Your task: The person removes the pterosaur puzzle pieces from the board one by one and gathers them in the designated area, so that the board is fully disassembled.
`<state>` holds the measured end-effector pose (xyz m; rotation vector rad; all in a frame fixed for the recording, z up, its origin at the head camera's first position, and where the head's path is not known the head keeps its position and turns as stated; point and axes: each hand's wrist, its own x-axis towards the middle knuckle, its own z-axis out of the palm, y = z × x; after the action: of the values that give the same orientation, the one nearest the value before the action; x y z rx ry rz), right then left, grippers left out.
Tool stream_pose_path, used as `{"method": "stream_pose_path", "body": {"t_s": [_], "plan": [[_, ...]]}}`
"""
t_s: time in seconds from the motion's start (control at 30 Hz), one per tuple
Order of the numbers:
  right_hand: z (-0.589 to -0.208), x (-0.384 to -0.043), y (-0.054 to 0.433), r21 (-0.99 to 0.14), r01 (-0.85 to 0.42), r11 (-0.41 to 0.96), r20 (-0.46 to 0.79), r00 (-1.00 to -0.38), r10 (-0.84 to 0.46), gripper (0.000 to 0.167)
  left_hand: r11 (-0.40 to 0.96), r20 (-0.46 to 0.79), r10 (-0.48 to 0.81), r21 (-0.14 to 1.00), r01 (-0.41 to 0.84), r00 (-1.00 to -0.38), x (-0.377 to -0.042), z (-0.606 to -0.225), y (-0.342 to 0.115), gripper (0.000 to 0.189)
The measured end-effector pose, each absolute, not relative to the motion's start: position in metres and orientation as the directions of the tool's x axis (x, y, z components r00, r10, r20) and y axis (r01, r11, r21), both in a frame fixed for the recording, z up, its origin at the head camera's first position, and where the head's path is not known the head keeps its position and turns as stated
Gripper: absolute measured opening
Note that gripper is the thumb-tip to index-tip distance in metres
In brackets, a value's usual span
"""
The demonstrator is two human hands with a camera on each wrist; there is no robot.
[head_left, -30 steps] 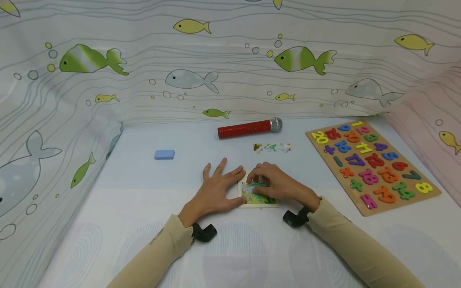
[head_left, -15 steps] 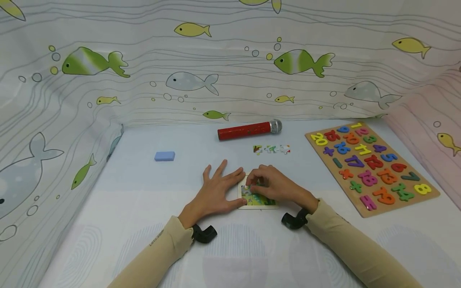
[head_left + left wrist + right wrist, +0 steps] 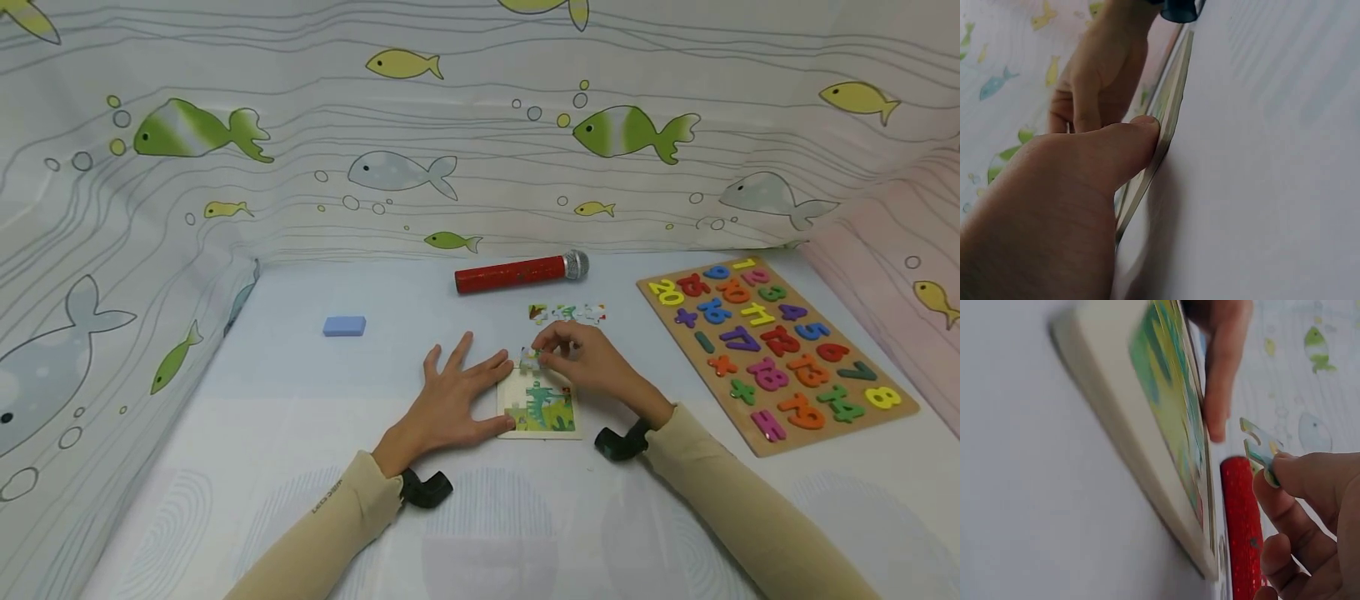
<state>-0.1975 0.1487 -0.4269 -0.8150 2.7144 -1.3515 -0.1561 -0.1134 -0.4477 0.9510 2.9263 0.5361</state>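
My left hand (image 3: 453, 392) lies with fingers spread at the left side of a small jigsaw board (image 3: 558, 435). Its thumb (image 3: 1138, 134) presses on the board's edge in the left wrist view. Green and yellow pieces fill the board's lower part; the upper area shows bare cream wood. Between thumb and fingers, my right hand (image 3: 588, 358) pinches a pale blue-grey jigsaw piece (image 3: 1263, 447), held over the board's far edge. Several loose jigsaw pieces (image 3: 566, 312) lie in a row just beyond that hand.
A red microphone (image 3: 510, 274) lies farther back, near the fish-print curtain (image 3: 517, 200). To the right is a wooden number board (image 3: 780, 350) with coloured digits. A blue block (image 3: 344, 326) sits at the left.
My right hand has lifted from the board with a jigsaw piece and moved slightly away from me, uncovering the picture and bare wood. The left hand has stayed in place.
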Motion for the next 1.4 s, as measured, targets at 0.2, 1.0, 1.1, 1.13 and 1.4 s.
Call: {"method": "stream_pose_path", "body": {"t_s": [0.2,1.0,1.1,1.13,1.4], "plan": [[-0.429,-0.215,0.162,-0.753,-0.379,0.538,0.176,-0.904,-0.391,0.011,0.755,0.083,0.566,0.349,0.555,-0.821,-0.156,-0.447,-0.113,0.080],[-0.434,-0.232,0.167,-0.719,-0.343,0.604,0.071,-0.902,-0.427,0.030,0.747,0.090,0.571,0.354,0.562,-0.816,-0.156,-0.449,-0.113,0.079],[-0.434,-0.231,0.166,-0.710,-0.345,0.614,0.065,-0.900,-0.431,0.033,0.749,0.092,0.570,0.348,0.563,-0.816,-0.156,-0.449,-0.113,0.079],[-0.434,-0.231,0.165,-0.706,-0.347,0.617,0.066,-0.900,-0.430,0.033,0.751,0.092,0.570,0.346,0.563,-0.816,-0.156,-0.449,-0.113,0.079],[-0.438,-0.231,0.160,-0.669,-0.358,0.651,0.090,-0.909,-0.407,0.032,0.756,0.084,0.569,0.339,0.560,-0.818,-0.156,-0.449,-0.113,0.079]]}}
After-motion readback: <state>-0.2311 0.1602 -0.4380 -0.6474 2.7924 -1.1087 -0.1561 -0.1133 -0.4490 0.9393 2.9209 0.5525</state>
